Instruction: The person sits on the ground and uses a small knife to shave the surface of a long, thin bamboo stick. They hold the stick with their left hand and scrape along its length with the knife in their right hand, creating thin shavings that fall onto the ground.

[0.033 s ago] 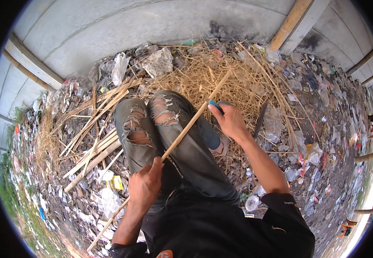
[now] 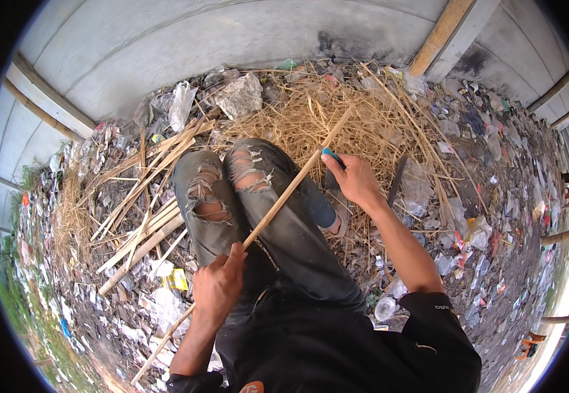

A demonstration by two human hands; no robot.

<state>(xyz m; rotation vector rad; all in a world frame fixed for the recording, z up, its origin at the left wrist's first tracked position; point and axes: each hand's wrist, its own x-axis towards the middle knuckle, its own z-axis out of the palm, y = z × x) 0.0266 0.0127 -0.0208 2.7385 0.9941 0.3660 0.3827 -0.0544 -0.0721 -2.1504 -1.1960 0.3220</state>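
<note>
Overhead, a grey concrete wall (image 2: pixel 186 46) curves along the far edge of the scene, and a wooden post (image 2: pixel 443 33) leans against it at the upper right. Between the wall and the person's knees lies a heap of dry straw (image 2: pixel 363 124), well beyond the fingers of both hands. Litter of plastic scraps (image 2: pixel 481 216) covers the ground to the right of the right hand, and a pile of split bamboo strips (image 2: pixel 141 216) lies on the ground to the left of the left hand. Open room is scarce: only the lap in torn grey jeans (image 2: pixel 258 209) lies bare between the two hands.

A long thin bamboo stick (image 2: pixel 284 196) runs on a slant across the lap, from the lower left past the left hand up toward the straw. The left hand (image 2: pixel 217 288) is closed around the stick low down, its fingers (image 2: pixel 232 257) curled over the shaft with the thumb side pressed against it. The right hand (image 2: pixel 355 178) sits higher along the stick, just to its right, with the fingers folded together around a small blue tool (image 2: pixel 332 156) whose end shows above the knuckles and lies against the stick. Whether the right fingers also touch the stick cannot be told. A crumpled clear plastic bottle (image 2: pixel 385 308) lies below the right forearm.
</note>
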